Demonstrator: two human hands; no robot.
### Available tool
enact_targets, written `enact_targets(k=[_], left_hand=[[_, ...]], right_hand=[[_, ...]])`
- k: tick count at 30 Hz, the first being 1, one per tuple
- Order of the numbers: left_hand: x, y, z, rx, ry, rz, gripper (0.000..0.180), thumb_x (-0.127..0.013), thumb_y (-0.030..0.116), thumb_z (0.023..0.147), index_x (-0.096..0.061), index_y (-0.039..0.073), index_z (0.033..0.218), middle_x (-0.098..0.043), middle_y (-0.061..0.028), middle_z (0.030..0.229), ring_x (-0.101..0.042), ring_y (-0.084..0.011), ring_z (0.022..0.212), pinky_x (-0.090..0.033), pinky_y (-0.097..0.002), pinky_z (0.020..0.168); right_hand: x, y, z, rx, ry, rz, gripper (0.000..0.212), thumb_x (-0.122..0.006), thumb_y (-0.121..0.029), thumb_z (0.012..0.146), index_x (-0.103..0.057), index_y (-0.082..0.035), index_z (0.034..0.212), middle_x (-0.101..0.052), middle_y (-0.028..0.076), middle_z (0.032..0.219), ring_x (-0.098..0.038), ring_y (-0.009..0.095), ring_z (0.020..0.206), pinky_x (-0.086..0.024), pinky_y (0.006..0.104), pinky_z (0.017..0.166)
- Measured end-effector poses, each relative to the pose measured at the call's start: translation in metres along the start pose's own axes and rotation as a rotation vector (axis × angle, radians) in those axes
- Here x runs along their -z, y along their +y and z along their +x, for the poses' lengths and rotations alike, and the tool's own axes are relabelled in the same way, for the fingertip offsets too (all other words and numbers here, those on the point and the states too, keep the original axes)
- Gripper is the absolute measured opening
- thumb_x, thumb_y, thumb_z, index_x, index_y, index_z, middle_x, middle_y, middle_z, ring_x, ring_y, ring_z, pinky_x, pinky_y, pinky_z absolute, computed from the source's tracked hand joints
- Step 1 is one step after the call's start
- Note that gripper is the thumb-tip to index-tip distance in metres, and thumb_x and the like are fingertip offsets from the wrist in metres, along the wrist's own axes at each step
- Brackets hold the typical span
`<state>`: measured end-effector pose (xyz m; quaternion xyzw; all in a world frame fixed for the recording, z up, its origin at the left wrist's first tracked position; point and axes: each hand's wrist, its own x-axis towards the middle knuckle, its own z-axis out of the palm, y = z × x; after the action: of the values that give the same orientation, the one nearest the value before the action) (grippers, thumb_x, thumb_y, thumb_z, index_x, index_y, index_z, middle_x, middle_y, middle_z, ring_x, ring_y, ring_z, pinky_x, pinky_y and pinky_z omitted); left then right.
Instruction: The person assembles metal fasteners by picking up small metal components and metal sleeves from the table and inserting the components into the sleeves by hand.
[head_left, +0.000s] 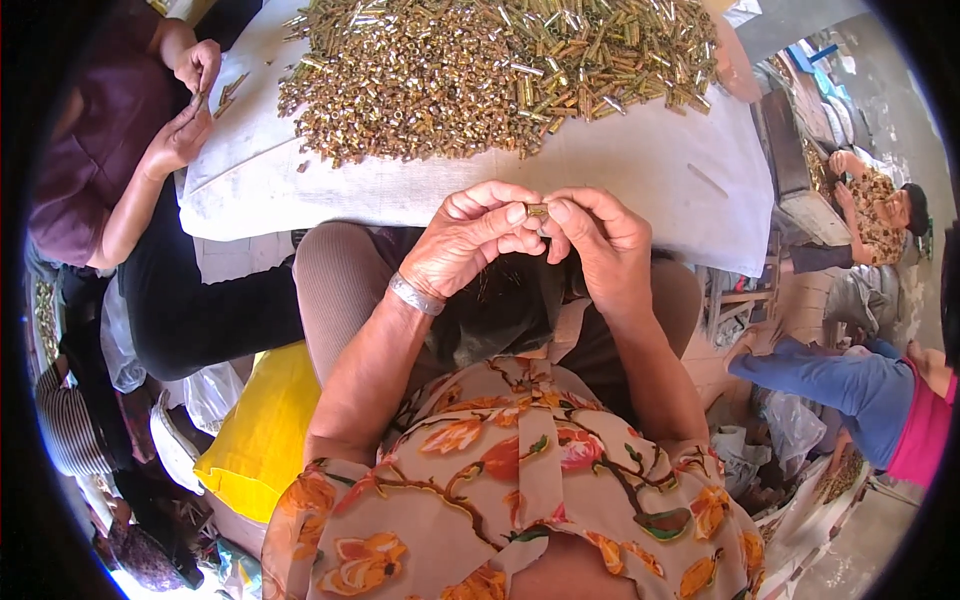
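Over my lap, at the table's near edge, both hands meet around one small brass-coloured metal tube (537, 210). My left hand (462, 238), with a silver bracelet at the wrist, pinches its left end between thumb and fingers. The other end is pinched by my right hand (606, 240). Fingertips hide part of the tube, so I cannot tell whether it is one piece or two joined. Beyond my hands, a heap of short brass-coloured pieces (410, 95) covers the table's far middle and runs into longer brass-coloured tubes (630, 55) on the right.
A pale cloth (660, 180) covers the table. At the left, a co-worker's hands (185, 125) hold a small piece beside a few loose tubes (230, 95). A yellow bag (260, 430) lies left of my legs. More people sit at the right, near a wooden box (800, 170).
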<state>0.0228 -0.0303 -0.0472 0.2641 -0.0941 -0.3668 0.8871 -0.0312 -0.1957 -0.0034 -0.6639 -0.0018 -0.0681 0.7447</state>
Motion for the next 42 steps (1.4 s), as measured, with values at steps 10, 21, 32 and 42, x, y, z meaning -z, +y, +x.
enact_targets(k=[10,21,32,42], left_hand=[[-0.013,0.007,0.000,-0.061,0.176,0.335,0.020,-0.063,0.010,0.090,-0.064,-0.002,0.106,-0.068,-0.0107,0.098,-0.068,-0.0172,0.085,-0.057,-0.0313,0.080],[-0.014,-0.002,0.003,-0.121,0.293,0.439,0.017,-0.060,0.005,0.091,-0.064,-0.004,0.104,-0.068,-0.0114,0.097,-0.068,-0.0167,0.084,-0.057,-0.0292,0.080],[-0.008,0.014,0.002,-0.285,0.413,0.480,0.011,-0.062,0.004,0.089,-0.065,-0.001,0.098,-0.068,-0.0091,0.091,-0.068,-0.0167,0.079,-0.057,-0.0288,0.076],[-0.018,0.002,0.001,-0.237,0.322,0.380,0.012,-0.058,0.004,0.091,-0.061,-0.001,0.101,-0.067,-0.0086,0.090,-0.068,-0.0190,0.081,-0.056,-0.0319,0.079]], right_hand=[[0.000,0.004,0.001,0.050,0.051,-0.155,0.013,-0.059,-0.007,0.093,-0.063,0.002,0.102,-0.062,0.002,0.076,-0.052,0.006,0.060,-0.044,0.0191,0.055],[0.009,0.019,0.008,0.056,0.031,-0.190,0.013,-0.056,-0.006,0.094,-0.063,0.002,0.102,-0.062,0.003,0.075,-0.051,0.005,0.060,-0.044,0.0196,0.055],[0.045,-0.006,0.022,0.034,0.242,-0.135,0.018,-0.055,-0.014,0.095,-0.062,0.001,0.102,-0.059,0.003,0.075,-0.052,0.008,0.064,-0.045,0.0223,0.063],[0.013,0.003,0.003,0.080,0.003,-0.082,0.017,-0.057,-0.004,0.093,-0.060,0.002,0.108,-0.062,0.003,0.091,-0.056,0.006,0.074,-0.049,0.0205,0.070]])
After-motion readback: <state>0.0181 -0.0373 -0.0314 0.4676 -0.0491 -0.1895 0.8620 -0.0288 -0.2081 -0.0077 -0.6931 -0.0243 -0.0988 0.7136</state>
